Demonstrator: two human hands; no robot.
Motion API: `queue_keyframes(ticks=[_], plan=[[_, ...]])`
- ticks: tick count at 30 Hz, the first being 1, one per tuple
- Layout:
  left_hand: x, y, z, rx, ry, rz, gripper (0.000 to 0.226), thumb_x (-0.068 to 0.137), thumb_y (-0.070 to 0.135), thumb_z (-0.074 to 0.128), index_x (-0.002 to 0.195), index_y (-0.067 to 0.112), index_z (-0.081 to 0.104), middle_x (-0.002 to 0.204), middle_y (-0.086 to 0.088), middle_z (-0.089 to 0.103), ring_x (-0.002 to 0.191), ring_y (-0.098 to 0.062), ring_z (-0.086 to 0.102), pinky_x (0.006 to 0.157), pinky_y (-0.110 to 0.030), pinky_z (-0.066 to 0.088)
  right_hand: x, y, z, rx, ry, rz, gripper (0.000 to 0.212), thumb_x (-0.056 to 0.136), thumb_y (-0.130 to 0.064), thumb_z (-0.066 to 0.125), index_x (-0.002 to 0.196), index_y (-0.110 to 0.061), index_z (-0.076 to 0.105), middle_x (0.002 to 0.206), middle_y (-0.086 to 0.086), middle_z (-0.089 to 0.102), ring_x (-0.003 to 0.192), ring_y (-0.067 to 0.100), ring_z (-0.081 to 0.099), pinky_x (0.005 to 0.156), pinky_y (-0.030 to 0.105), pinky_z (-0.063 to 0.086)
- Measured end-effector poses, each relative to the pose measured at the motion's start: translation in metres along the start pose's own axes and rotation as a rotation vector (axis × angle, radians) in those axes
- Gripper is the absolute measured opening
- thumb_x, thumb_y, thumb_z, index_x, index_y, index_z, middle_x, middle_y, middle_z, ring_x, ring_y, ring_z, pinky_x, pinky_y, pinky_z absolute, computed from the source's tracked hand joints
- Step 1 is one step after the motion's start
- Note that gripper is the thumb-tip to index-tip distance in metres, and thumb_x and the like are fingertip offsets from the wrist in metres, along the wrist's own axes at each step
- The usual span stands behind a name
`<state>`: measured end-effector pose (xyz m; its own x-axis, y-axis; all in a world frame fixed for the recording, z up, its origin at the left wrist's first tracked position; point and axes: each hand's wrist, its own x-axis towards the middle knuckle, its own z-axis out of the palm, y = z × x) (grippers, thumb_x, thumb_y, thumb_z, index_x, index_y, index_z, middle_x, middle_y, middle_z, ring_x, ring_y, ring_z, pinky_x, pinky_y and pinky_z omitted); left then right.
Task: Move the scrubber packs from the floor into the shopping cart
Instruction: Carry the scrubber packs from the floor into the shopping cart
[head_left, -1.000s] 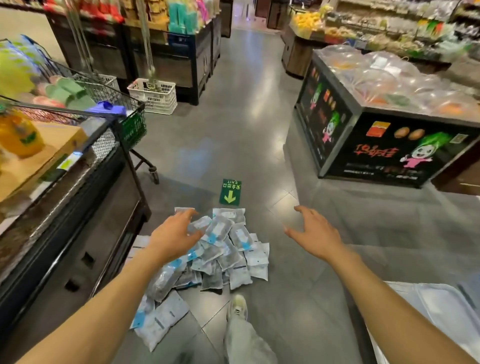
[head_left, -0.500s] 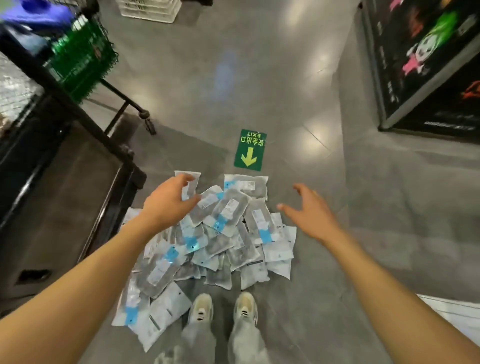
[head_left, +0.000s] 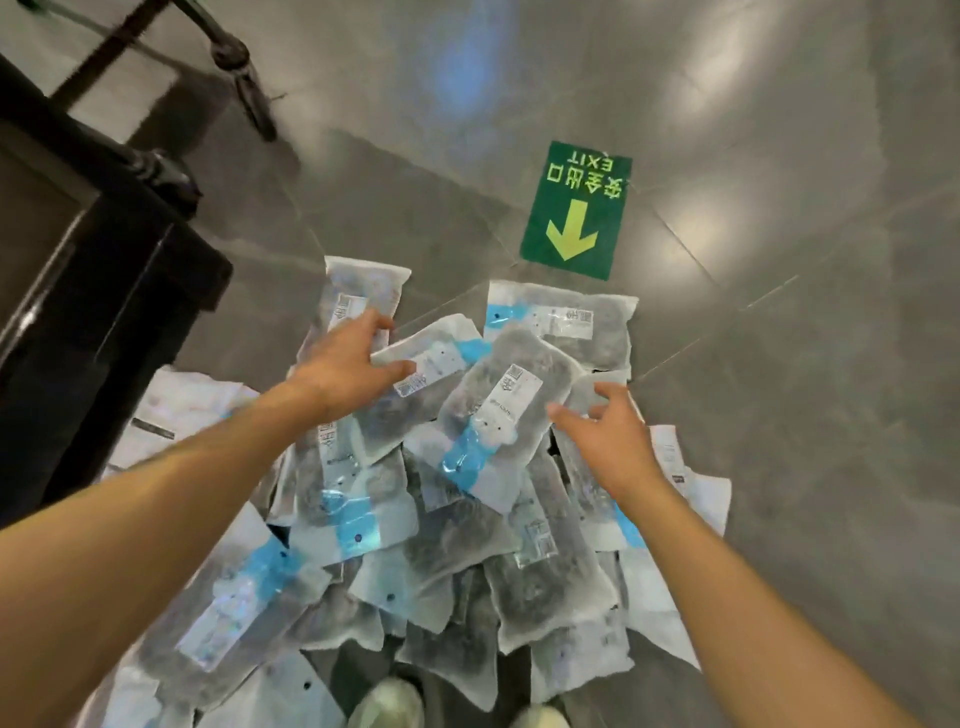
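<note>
Here the scrubber packs (head_left: 483, 457) lie heaped on the grey floor (head_left: 779, 389) just near the green exit sticker (head_left: 575, 209), the left hand (head_left: 347, 370) and right hand (head_left: 610, 439), both spread and empty, flanking the topmost pack (head_left: 501, 410), seemingly to scoop it.

Both hands are down over a messy pile of scrubber packs (head_left: 467, 493) on the grey floor (head_left: 779, 364): left hand (head_left: 345, 371) touching one, right hand (head_left: 605, 436) spread open beside another, green exit sticker (head_left: 576, 208) just past them.
</note>
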<state>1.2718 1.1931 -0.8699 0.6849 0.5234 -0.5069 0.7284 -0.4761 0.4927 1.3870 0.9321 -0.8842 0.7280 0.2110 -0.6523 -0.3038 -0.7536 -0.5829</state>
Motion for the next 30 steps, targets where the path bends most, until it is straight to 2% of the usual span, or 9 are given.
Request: queue_keyframes(ticks=[4, 8, 10, 12, 14, 18, 23, 27, 30], plan=[[0.048, -0.037, 0.029, 0.012, 0.018, -0.030, 0.072, 0.090, 0.046, 0.073, 0.148, 0.017, 0.044, 0.150, -0.010, 0.051, 0.135, -0.030, 0.050, 0.107, -0.038, 0.039, 0.059, 0.021, 0.045, 0.101, 0.020, 0.086, 0.073, 0.086, -0.053, 0.074, 0.139, -0.011, 0.047, 0.133, 0.006, 0.059, 0.119, 0.024, 0.056, 0.087, 0.031, 0.038], [0.085, -0.059, 0.051, 0.022, -0.039, -0.084, 0.090, 0.082, 0.058, 0.075, 0.152, 0.014, 0.039, 0.154, -0.010, 0.048, 0.139, -0.030, 0.048, 0.111, -0.038, 0.037, 0.098, 0.041, 0.076, 0.234, 0.096, 0.159, 0.102, 0.050, -0.073, 0.075, 0.125, -0.005, 0.059, 0.109, 0.008, 0.068, 0.094, 0.027, 0.062, 0.070, 0.034, 0.047], [0.098, -0.062, 0.061, 0.018, -0.063, -0.108, 0.101, 0.074, 0.062, 0.079, 0.153, 0.014, 0.038, 0.153, -0.010, 0.049, 0.138, -0.030, 0.049, 0.114, -0.040, 0.039, 0.103, 0.042, 0.085, 0.246, 0.133, 0.191, 0.110, 0.048, -0.074, 0.077, 0.133, -0.008, 0.054, 0.120, 0.010, 0.067, 0.107, 0.033, 0.064, 0.087, 0.044, 0.055], [0.107, -0.061, 0.068, 0.092, -0.074, -0.124, 0.108, 0.066, 0.066, 0.083, 0.152, 0.016, 0.040, 0.151, -0.009, 0.051, 0.137, -0.032, 0.049, 0.114, -0.040, 0.039, 0.106, 0.040, 0.092, 0.250, 0.174, 0.205, 0.106, 0.057, -0.066, 0.085, 0.136, -0.007, 0.046, 0.132, 0.013, 0.062, 0.119, 0.036, 0.060, 0.102, 0.052, 0.050], [0.110, -0.060, 0.071, 0.129, -0.104, -0.156, 0.102, 0.059, 0.064, 0.088, 0.141, 0.015, 0.052, 0.139, -0.009, 0.059, 0.126, -0.031, 0.054, 0.106, -0.040, 0.044, 0.107, 0.040, 0.096, 0.282, 0.188, 0.201, 0.103, 0.060, -0.058, 0.091, 0.135, -0.007, 0.042, 0.132, 0.014, 0.060, 0.120, 0.037, 0.060, 0.104, 0.053, 0.049], [0.105, -0.057, 0.073, 0.026, -0.159, -0.196, 0.072, 0.053, 0.052, 0.096, 0.104, 0.012, 0.065, 0.102, -0.005, 0.068, 0.099, -0.027, 0.063, 0.075, -0.035, 0.047, 0.105, 0.045, 0.095, 0.321, 0.191, 0.196, 0.126, 0.018, -0.075, 0.087, 0.123, -0.012, 0.057, 0.115, 0.009, 0.072, 0.103, 0.033, 0.070, 0.093, 0.052, 0.058], [0.080, -0.043, 0.067, -0.074, -0.110, -0.188, 0.054, 0.057, 0.043, 0.098, 0.093, 0.017, 0.066, 0.092, -0.002, 0.067, 0.092, -0.025, 0.064, 0.073, -0.033, 0.050, 0.075, 0.031, 0.080, 0.358, 0.231, 0.197, 0.069, 0.067, -0.039, 0.093, 0.111, -0.017, 0.044, 0.121, 0.009, 0.064, 0.107, 0.030, 0.064, 0.095, 0.049, 0.055], [0.042, -0.044, 0.057, -0.179, -0.109, -0.166, 0.067, 0.059, 0.039, 0.096, 0.115, 0.022, 0.062, 0.106, 0.002, 0.070, 0.100, -0.024, 0.067, 0.091, -0.042, 0.056, 0.045, 0.024, 0.062, 0.400, 0.213, 0.118, 0.077, 0.057, -0.039, 0.093, 0.118, -0.021, 0.048, 0.113, 0.002, 0.069, 0.100, 0.025, 0.068, 0.093, 0.049, 0.057], [-0.006, -0.033, 0.039, -0.352, -0.101, -0.166, 0.061, 0.069, 0.028, 0.092, 0.119, 0.028, 0.058, 0.105, 0.011, 0.069, 0.097, -0.013, 0.067, 0.083, -0.031, 0.053, 0.018, 0.018, 0.037, 0.408, 0.145, 0.075, 0.088, 0.046, -0.045, 0.094, 0.122, -0.023, 0.056, 0.111, 0.000, 0.075, 0.099, 0.026, 0.073, 0.091, 0.049, 0.060]])
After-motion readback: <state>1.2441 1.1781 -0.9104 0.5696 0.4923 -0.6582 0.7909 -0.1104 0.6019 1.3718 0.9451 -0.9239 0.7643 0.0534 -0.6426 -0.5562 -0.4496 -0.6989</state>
